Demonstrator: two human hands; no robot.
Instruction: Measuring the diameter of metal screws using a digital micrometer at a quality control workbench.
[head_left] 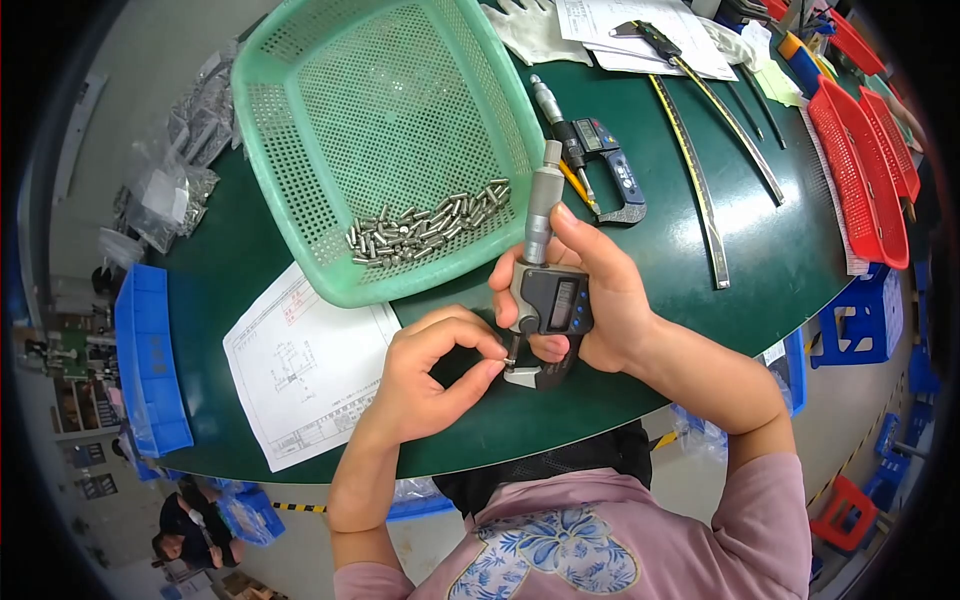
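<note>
My right hand [600,300] grips a digital micrometer [548,290], its grey thimble pointing up and its frame near the table's front edge. My left hand [430,375] pinches a small metal pin [511,352] between thumb and forefinger and holds it in the micrometer's jaws. Just beyond my hands a green perforated basket [300,140] holds several small metal pins [430,228] along its near side.
A technical drawing sheet [300,370] lies left of my hands. A second micrometer [590,150], long rulers [700,200] and papers lie on the green table [760,260]. Red baskets [860,170] stand at the right, a blue bin [150,360] and bagged parts [180,180] at the left.
</note>
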